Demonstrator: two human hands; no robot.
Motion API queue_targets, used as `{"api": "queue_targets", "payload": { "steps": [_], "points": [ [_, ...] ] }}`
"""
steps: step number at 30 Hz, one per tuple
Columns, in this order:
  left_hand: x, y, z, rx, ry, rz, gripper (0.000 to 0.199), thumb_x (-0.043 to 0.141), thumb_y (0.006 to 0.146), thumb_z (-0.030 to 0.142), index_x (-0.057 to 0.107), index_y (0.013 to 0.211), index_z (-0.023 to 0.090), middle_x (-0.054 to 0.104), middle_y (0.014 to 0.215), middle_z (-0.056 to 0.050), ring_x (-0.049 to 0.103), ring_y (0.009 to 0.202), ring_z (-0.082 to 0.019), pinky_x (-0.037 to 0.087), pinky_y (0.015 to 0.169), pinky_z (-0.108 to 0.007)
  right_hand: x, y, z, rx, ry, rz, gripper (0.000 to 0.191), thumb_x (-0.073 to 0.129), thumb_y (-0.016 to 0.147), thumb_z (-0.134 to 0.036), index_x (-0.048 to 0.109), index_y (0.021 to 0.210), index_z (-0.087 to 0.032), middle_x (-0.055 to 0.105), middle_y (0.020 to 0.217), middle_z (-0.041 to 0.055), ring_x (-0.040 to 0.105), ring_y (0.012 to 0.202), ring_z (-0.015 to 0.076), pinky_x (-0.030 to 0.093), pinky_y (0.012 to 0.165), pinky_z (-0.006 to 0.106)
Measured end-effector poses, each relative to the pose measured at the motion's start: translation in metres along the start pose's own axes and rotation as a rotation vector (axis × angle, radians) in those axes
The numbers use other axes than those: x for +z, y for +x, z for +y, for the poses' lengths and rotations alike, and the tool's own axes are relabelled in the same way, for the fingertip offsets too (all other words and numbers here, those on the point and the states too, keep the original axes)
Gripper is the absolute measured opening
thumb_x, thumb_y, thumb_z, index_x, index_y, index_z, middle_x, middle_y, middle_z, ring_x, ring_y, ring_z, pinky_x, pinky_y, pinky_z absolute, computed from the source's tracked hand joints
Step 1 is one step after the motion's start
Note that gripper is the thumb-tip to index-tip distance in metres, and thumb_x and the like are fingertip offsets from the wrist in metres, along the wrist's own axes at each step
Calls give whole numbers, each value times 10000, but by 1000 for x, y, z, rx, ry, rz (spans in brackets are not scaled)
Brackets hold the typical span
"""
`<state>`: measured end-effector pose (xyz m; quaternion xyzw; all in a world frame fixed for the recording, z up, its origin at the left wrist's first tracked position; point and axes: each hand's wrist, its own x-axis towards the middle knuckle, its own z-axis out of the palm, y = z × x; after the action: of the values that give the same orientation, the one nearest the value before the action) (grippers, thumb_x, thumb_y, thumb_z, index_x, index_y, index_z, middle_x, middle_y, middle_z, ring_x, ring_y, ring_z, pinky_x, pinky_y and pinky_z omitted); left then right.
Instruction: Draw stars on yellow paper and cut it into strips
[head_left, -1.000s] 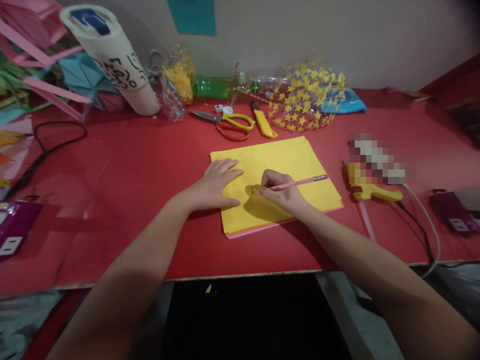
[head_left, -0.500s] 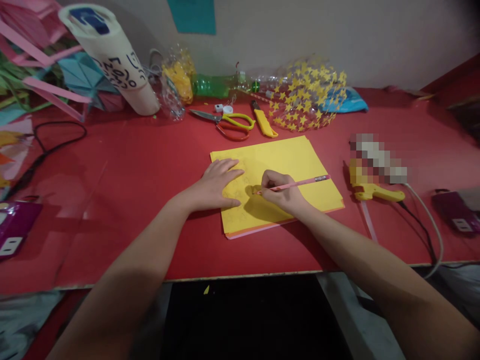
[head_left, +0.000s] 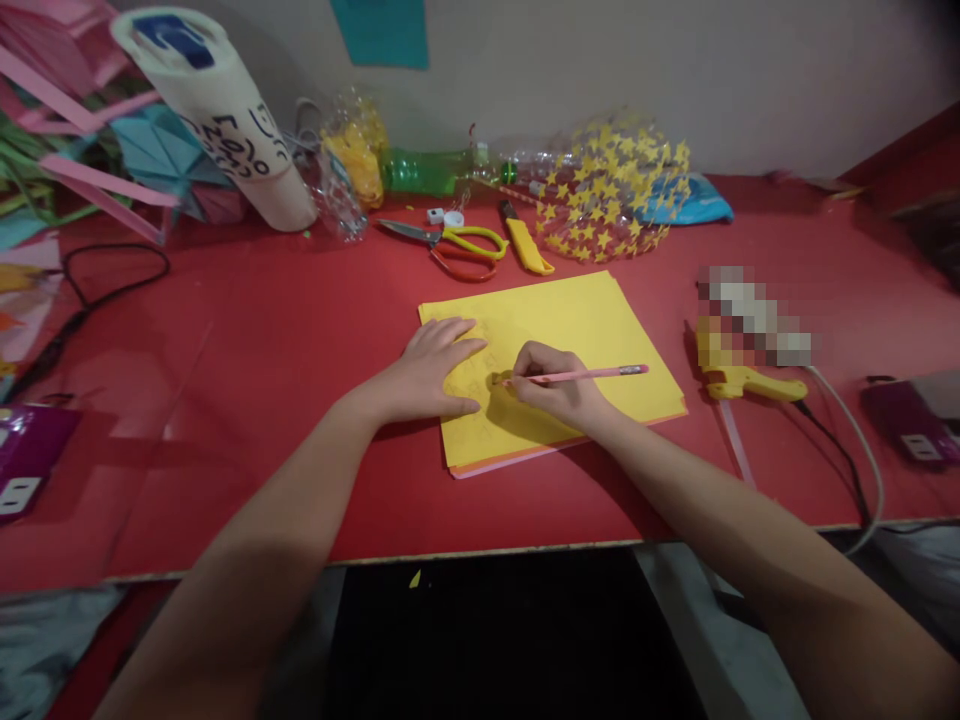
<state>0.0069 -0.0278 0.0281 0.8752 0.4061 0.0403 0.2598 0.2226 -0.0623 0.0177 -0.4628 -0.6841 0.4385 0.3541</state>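
A stack of yellow paper [head_left: 577,310] lies on the red table, with orange and pink sheets showing under its near edge. My left hand [head_left: 439,370] rests flat on the paper's left side, fingers spread. My right hand [head_left: 551,385] grips a pink pencil [head_left: 607,373], its tip pointing left at the paper and its eraser end to the right. Faint pencil marks [head_left: 472,425] run down the sheet near my left fingers; their shapes are too faint to make out.
Behind the paper lie scissors [head_left: 465,245] and a yellow box cutter [head_left: 527,240]. A star-covered clear dome [head_left: 615,185], a green bottle [head_left: 424,172] and a white tumbler [head_left: 247,140] line the wall. A yellow glue gun [head_left: 750,383] with its cord sits at the right.
My right hand has shifted slightly left with the pencil, and the pencil's eraser end has dropped a little lower. My left hand stays in place.
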Motion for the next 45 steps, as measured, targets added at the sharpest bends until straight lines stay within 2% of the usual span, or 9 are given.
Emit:
{"api": "queue_targets", "payload": {
  "steps": [4,8,11,31,38,45],
  "points": [
    [1,0,-2,2,14,0,802,673,746,543,443,1427,187,243,1593,-157,154,1471,-360,125,1183,-541,0,0,-3,4,-4,-14,127,568,729,-258,472,662,-211,493,562,-42,405,516,96,307,505,250],
    [1,0,-1,8,1,8,789,673,743,552,447,1423,222,256,1593,-134,157,1472,-357,125,1184,-539,0,-1,-4,9,-20,-20,146,588,747,-283,486,673,-210,518,578,-31,425,537,105,315,508,254],
    [-1,-1,0,-6,2,-6,802,671,744,545,442,1429,195,241,1596,-149,141,1477,-357,120,1188,-534,1,-1,-3,2,-25,-17,143,589,750,-283,488,677,-212,525,582,-30,428,535,106,315,505,256],
    [0,-1,-3,8,0,5,795,667,748,575,442,1425,226,262,1587,-133,170,1467,-354,135,1184,-538,1,-1,1,43,-35,131,151,576,678,-254,445,608,-222,469,526,-41,394,506,102,284,475,242],
    [1,-1,-3,14,-6,13,798,685,739,569,454,1418,220,270,1581,-141,171,1466,-359,132,1185,-530,0,-1,0,77,-33,156,123,555,654,-236,446,599,-223,470,531,-37,397,508,105,289,478,244],
    [-1,-1,0,-8,-16,-7,814,697,733,543,450,1423,188,249,1588,-157,155,1469,-362,114,1189,-529,-1,-2,3,36,-41,135,132,555,667,-210,436,612,-222,451,528,-50,376,497,97,274,482,245]
  ]
}}
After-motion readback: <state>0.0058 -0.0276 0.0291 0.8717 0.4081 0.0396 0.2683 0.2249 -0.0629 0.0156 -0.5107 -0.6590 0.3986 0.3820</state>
